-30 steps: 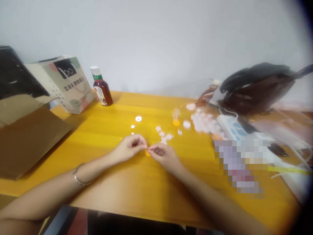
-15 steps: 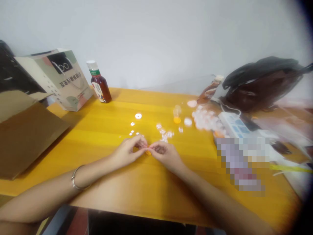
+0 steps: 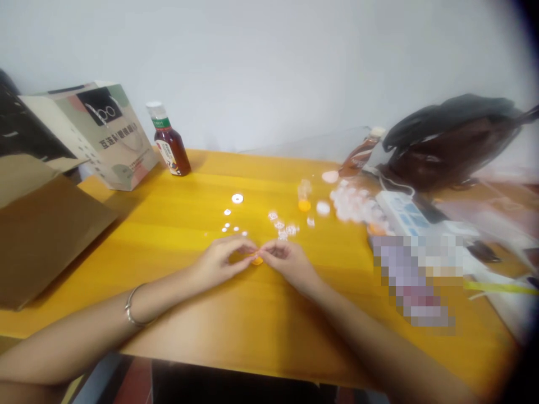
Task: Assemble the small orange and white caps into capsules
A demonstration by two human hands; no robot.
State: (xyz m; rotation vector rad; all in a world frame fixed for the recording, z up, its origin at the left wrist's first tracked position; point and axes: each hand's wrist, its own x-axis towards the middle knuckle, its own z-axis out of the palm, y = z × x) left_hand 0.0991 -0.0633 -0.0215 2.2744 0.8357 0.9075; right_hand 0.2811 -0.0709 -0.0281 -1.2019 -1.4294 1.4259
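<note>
My left hand (image 3: 223, 261) and my right hand (image 3: 286, 261) meet fingertip to fingertip over the yellow table (image 3: 177, 303). Both pinch a small orange piece (image 3: 256, 260) between them, just above the tabletop. A silver bangle (image 3: 133, 306) sits on my left wrist. Just beyond my fingers lie several small white round pieces (image 3: 232, 227) and a little heap of clear beads (image 3: 284, 230). A larger white ring (image 3: 237, 198) lies farther back.
A dark drink bottle (image 3: 168, 143) and a printed paper bag (image 3: 105, 132) stand at the back left, a brown cardboard box (image 3: 42, 235) at the left edge. A small vial with an orange cap (image 3: 304, 196), white caps (image 3: 353, 205), a power strip (image 3: 404, 216) and a dark handbag (image 3: 446, 140) crowd the right.
Both hands stay pinched on the orange piece; they have shifted slightly up the table. The view has drifted a little, nothing else on the table moved.
</note>
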